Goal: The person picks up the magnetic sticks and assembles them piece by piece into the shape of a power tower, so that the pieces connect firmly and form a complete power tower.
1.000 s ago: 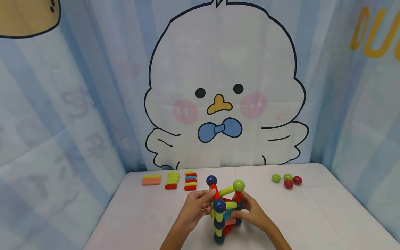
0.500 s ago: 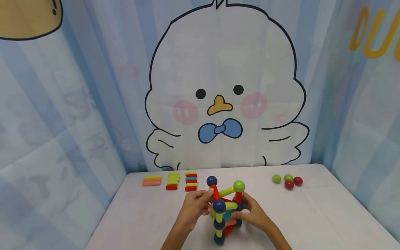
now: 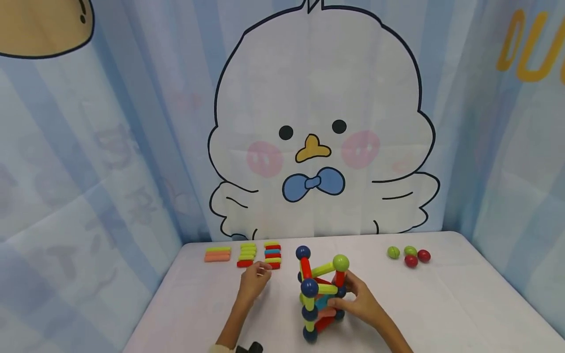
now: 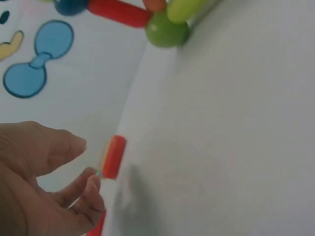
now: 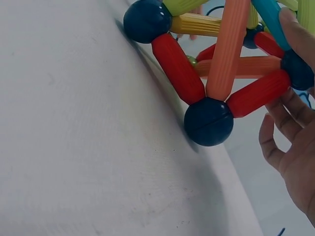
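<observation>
A tower of magnetic rods and balls (image 3: 309,288) stands on the table, built of dark blue balls, a green ball (image 3: 341,263) and red, yellow-green, blue and orange rods. My right hand (image 3: 361,303) grips its right side, with the thumb in front and the fingers behind; in the right wrist view the thumb lies by a blue rod (image 5: 269,19). My left hand (image 3: 256,282) is apart from the tower, at the near end of a column of short rods (image 3: 272,255). In the left wrist view its thumb and fingers are parted beside a red rod (image 4: 114,157), holding nothing.
Left of that column lie another of yellow-green rods (image 3: 248,252) with a red one, and longer orange rods (image 3: 218,258) with a yellow-green one. Green and red balls (image 3: 411,261) sit at the back right. A printed curtain (image 3: 318,98) hangs behind the table (image 3: 441,304).
My left hand has let go of the tower's upper left side and moved left to the column of short rods. The right hand keeps its grip on the tower, which stays in place.
</observation>
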`<state>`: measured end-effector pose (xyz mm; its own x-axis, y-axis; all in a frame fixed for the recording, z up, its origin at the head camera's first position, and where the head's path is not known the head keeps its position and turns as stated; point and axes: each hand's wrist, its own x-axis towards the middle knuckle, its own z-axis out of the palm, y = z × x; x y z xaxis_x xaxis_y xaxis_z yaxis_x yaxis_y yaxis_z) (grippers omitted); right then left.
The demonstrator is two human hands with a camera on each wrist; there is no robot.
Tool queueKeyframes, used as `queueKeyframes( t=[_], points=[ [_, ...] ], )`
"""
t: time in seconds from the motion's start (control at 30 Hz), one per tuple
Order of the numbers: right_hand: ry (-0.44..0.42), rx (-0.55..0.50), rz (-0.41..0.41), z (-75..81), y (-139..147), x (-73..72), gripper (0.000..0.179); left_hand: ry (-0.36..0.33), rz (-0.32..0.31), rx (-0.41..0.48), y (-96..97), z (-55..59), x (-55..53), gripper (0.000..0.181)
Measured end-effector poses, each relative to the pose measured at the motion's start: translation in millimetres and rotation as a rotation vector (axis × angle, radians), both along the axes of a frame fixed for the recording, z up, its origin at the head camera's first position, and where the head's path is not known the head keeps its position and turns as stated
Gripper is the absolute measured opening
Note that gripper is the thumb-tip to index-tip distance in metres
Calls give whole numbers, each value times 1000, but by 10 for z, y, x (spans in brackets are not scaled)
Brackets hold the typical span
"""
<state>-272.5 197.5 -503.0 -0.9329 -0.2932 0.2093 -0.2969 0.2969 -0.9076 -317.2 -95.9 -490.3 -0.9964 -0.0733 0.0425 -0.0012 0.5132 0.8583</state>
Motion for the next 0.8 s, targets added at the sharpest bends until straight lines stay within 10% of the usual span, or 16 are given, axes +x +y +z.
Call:
queueKeyframes(
  t=[0.23, 0.67, 0.8],
  points=[
    [-26, 54, -77, 8, -31, 19, 58, -56, 16, -337, -59, -349, -249, 49],
    [14, 45, -102, 35, -61, 40, 55, -34, -31, -581, 80, -238, -215, 24],
    [20, 46, -118, 25, -78, 52, 55, -39, -75, -479, 75, -161, -146, 21]
  ],
)
